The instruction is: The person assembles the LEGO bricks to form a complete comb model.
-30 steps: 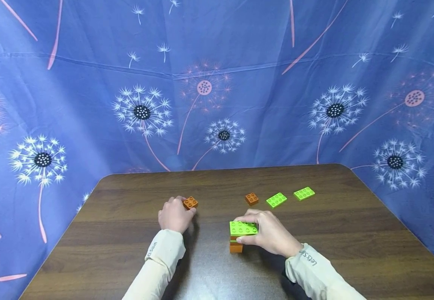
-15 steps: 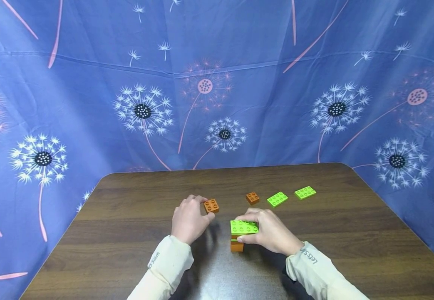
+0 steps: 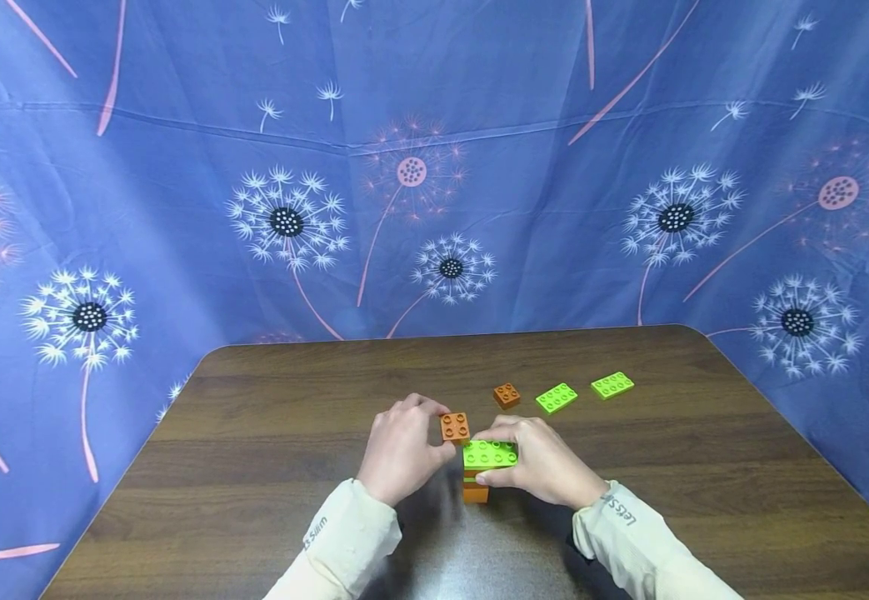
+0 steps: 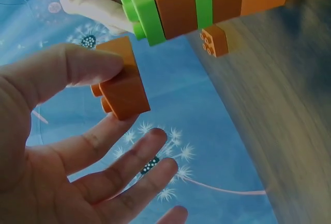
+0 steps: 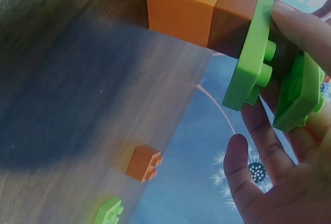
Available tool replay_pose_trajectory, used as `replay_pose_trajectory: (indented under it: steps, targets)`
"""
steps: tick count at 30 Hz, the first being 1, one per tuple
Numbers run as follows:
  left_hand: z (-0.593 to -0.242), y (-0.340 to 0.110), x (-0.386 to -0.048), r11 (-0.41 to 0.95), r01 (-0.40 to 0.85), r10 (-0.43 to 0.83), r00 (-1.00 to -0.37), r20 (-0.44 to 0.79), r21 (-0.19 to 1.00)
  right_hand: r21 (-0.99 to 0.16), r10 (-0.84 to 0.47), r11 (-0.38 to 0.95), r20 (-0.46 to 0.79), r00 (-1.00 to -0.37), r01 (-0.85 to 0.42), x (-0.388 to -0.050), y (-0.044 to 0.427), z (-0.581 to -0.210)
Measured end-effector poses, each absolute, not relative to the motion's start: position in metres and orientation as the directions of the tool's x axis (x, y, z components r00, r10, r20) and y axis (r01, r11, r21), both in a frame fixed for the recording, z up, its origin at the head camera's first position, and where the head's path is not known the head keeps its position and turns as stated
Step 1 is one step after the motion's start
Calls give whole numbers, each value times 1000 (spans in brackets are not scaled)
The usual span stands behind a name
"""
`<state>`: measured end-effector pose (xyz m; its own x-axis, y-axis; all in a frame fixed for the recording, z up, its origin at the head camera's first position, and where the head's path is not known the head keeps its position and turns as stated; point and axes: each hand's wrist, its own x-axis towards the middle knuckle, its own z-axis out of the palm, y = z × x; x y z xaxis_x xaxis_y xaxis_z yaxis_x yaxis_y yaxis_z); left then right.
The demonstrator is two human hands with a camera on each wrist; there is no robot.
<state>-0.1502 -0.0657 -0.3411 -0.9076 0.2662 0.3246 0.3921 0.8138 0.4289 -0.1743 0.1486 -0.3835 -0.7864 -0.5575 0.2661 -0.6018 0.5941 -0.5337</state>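
Note:
My left hand pinches an orange four-stud brick between thumb and finger, just left of and slightly behind the top of a stack. That stack alternates orange and green layers and stands upright on the table. My right hand grips it near its top, thumb in front and fingers behind. In the left wrist view the held brick is apart from the stack's green top plate. The right wrist view shows two green plates with an orange layer partly hidden by my thumb.
On the wooden table, behind the right hand, lie a loose orange brick and two green plates, one nearer and one farther right. A blue patterned cloth hangs behind the table.
My left hand has carried the orange brick rightward from the left part of the table to beside the stack's top. My right hand has kept its grip and stayed nearly still.

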Motion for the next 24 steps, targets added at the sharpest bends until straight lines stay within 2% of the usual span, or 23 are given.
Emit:
replay_pose_trajectory:
  steps: [13,24]
  targets:
    - [-340,-54,-147,790,400,335,-917,219,465,-516,-541,644,215,-813,-565,-175,149,-381]
    - [-340,-53,-144,796,443,393,-896,204,412,-534,-557,614,229,-798,-581,-176,149,-382]
